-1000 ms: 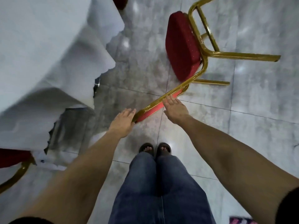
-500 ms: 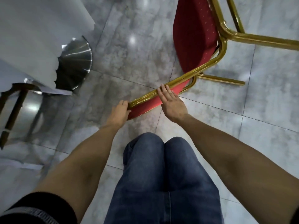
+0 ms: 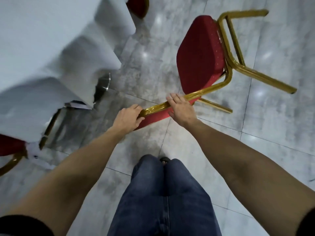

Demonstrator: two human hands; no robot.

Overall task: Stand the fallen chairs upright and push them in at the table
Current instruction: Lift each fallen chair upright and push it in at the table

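- Chair (image 3: 201,55) with red dotted padding and a gold metal frame, on the grey tile floor (image 3: 272,133) in front of my legs, to the right of the table.
- It is tipped, not upright: the seat cushion faces left towards the table, and gold legs (image 3: 262,79) stick out to the right.
- My left hand (image 3: 127,117) is curled round the near end of the backrest's gold top rail (image 3: 158,107), thumb under the red padding.
- My right hand (image 3: 181,109) grasps the same rail further along, fingers over the gold tube, thumb on the red pad below.
- Table (image 3: 34,48) at upper left wears a white cloth that hangs in folds to near the floor; a shiny metal base (image 3: 103,84) shows under its hem.
- Second red chair (image 3: 10,147) peeks in at the left edge, partly under the cloth.
- Third red seat (image 3: 138,5) shows at the top, beside the table.
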